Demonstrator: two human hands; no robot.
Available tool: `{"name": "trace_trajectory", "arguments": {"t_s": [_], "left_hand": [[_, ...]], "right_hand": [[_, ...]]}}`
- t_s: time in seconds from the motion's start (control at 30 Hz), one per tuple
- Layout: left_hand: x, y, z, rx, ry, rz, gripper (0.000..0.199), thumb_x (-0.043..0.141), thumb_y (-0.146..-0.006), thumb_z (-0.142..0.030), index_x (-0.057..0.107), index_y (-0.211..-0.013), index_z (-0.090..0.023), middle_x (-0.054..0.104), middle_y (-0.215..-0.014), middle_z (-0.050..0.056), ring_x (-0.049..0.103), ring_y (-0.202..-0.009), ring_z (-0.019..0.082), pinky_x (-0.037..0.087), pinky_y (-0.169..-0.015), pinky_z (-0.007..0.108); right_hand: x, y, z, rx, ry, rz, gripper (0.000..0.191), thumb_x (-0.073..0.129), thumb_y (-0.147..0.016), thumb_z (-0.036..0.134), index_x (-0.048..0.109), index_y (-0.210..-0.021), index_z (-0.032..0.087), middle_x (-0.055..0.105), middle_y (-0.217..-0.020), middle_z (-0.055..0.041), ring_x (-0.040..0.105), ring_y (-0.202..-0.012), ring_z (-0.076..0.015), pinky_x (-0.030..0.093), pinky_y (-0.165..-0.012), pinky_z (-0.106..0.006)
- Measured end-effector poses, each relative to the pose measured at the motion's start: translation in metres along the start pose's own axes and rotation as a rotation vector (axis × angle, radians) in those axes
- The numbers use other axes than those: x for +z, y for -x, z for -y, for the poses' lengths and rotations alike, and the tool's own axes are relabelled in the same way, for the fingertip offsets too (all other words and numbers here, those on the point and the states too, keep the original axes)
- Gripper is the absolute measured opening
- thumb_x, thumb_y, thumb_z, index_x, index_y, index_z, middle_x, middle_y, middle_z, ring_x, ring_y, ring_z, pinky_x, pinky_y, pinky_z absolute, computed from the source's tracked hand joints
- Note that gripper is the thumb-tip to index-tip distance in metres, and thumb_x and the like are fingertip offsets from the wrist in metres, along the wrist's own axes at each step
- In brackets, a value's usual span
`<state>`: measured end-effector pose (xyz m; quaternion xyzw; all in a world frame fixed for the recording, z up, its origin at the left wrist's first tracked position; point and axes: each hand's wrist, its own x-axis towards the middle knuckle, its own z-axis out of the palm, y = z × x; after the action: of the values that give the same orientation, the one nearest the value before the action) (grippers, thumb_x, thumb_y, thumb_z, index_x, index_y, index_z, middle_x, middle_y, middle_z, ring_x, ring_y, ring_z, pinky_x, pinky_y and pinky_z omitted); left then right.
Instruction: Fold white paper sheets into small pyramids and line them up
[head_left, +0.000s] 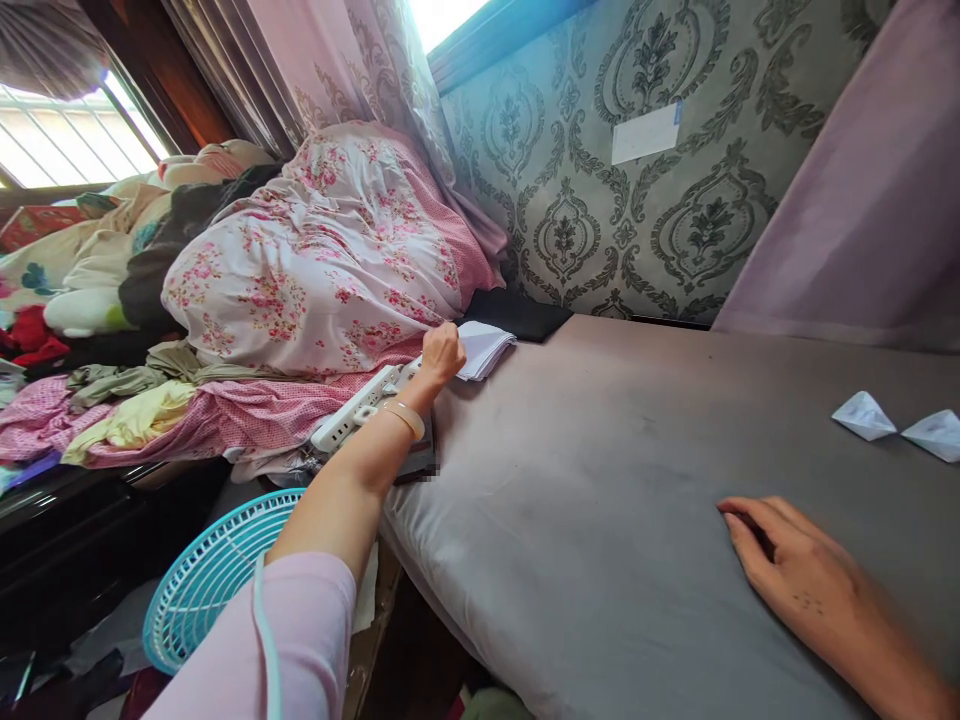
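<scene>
My left hand (443, 353) reaches out to a stack of white paper (486, 350) on the grey-sheeted bed. Its fingers are closed in a pinch at the stack's left edge; whether they hold one sheet or more is hidden. My right hand (799, 565) rests on the sheet at the right, holding nothing, with its fingers loosely curved and thumb a little apart. Beyond it lie two folded white paper pieces (864, 416), pointed in shape, the second (934, 434) cut by the frame edge.
A white power strip (356, 408) lies under my left forearm, by the bed's edge. Below stands a blue fan grille (199, 575). Floral bedding (330, 260) is heaped at the left, and a black flat item (529, 315) lies behind the papers. Patterned wallpaper (566, 235) backs the bed.
</scene>
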<state>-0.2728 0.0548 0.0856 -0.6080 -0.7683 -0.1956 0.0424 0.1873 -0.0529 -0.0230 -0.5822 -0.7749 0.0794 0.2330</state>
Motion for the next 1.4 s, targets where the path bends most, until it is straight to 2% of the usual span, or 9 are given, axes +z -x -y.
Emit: {"name": "trace_trajectory", "arguments": {"t_s": [0.07,0.13,0.3,0.47,0.63,0.83,1.13,1.3,1.4], "left_hand": [[-0.003,0.004,-0.016,0.093,-0.028,-0.135,0.034,0.035,-0.087,-0.019,0.051,-0.116,-0.011,0.052,-0.122,0.019,0.042,-0.125,0.031,0.027,-0.108,0.042],[-0.007,0.009,-0.037,0.198,0.013,-0.16,0.029,0.033,-0.091,-0.023,0.05,-0.113,-0.013,0.057,-0.112,0.017,0.05,-0.117,0.03,0.032,-0.105,0.041],[-0.007,0.02,-0.097,0.023,0.601,-0.272,0.024,0.032,-0.096,-0.029,0.042,-0.114,-0.017,0.061,-0.098,0.008,0.061,-0.095,0.02,0.047,-0.087,0.034],[0.01,0.042,-0.145,-0.325,1.296,0.089,0.021,0.043,-0.088,-0.02,0.046,-0.108,-0.016,0.064,-0.097,0.008,0.065,-0.091,0.015,0.056,-0.081,0.032],[0.044,0.085,-0.172,-0.428,1.374,0.314,0.015,0.051,-0.072,-0.008,0.053,-0.086,-0.012,0.067,-0.084,0.01,0.067,-0.088,0.018,0.059,-0.083,0.035],[0.07,0.141,-0.188,-0.541,1.415,0.507,0.02,0.048,-0.07,-0.005,0.051,-0.088,-0.014,0.067,-0.088,0.013,0.068,-0.092,0.019,0.058,-0.088,0.034],[0.047,0.177,-0.194,-0.574,1.366,0.728,0.058,0.053,-0.069,-0.009,0.039,-0.125,-0.012,0.069,-0.085,0.013,0.072,-0.072,0.022,0.06,-0.074,0.034],[0.028,0.178,-0.184,-0.383,1.251,0.943,0.061,0.057,-0.074,-0.02,0.039,-0.132,-0.009,0.068,-0.065,0.009,0.067,-0.053,0.02,0.052,-0.05,0.027],[0.02,0.172,-0.175,-0.256,1.164,0.965,0.046,0.053,-0.083,-0.043,0.056,-0.116,-0.012,0.059,-0.048,0.002,0.05,-0.033,0.013,0.031,-0.034,0.021]], "right_hand": [[0.001,0.0,0.0,-0.015,-0.002,-0.023,0.033,0.038,-0.089,0.044,0.063,-0.098,0.024,0.065,-0.1,-0.0039,0.065,-0.079,-0.021,0.049,-0.074,-0.037],[0.0,0.0,0.001,-0.038,-0.01,-0.035,0.033,0.039,-0.089,0.043,0.063,-0.099,0.023,0.065,-0.1,-0.0048,0.065,-0.079,-0.021,0.049,-0.073,-0.036],[-0.003,0.002,0.007,-0.037,0.007,-0.033,0.034,0.038,-0.091,0.041,0.064,-0.099,0.022,0.066,-0.099,-0.0057,0.065,-0.081,-0.0219,0.047,-0.065,-0.034],[-0.007,0.003,0.01,-0.041,0.014,-0.04,0.033,0.036,-0.091,0.038,0.064,-0.099,0.022,0.065,-0.096,-0.0054,0.064,-0.075,-0.02,0.047,-0.063,-0.033],[-0.01,0.004,0.014,0.01,-0.039,-0.077,0.026,0.038,-0.09,0.032,0.061,-0.099,0.023,0.066,-0.099,-0.0062,0.064,-0.08,-0.0205,0.048,-0.064,-0.033],[-0.013,0.008,0.019,0.12,-0.072,-0.161,0.026,0.049,-0.084,0.034,0.049,-0.106,0.02,0.062,-0.101,-0.0105,0.062,-0.079,-0.0232,0.049,-0.064,-0.035],[-0.023,0.01,0.015,-0.031,0.073,-0.203,0.05,0.051,-0.079,0.021,0.049,-0.129,0.017,0.055,-0.127,-0.0149,0.05,-0.115,-0.033,0.043,-0.095,-0.047],[-0.024,0.012,0.004,-0.122,0.012,-0.02,0.063,0.053,-0.07,0.014,0.049,-0.132,0.018,0.057,-0.132,-0.0132,0.047,-0.124,-0.0329,0.04,-0.097,-0.051],[-0.027,0.014,-0.001,-0.172,0.018,0.048,0.058,0.053,-0.069,0.013,0.055,-0.127,0.018,0.06,-0.131,-0.0117,0.05,-0.123,-0.0311,0.037,-0.1,-0.051]]}}
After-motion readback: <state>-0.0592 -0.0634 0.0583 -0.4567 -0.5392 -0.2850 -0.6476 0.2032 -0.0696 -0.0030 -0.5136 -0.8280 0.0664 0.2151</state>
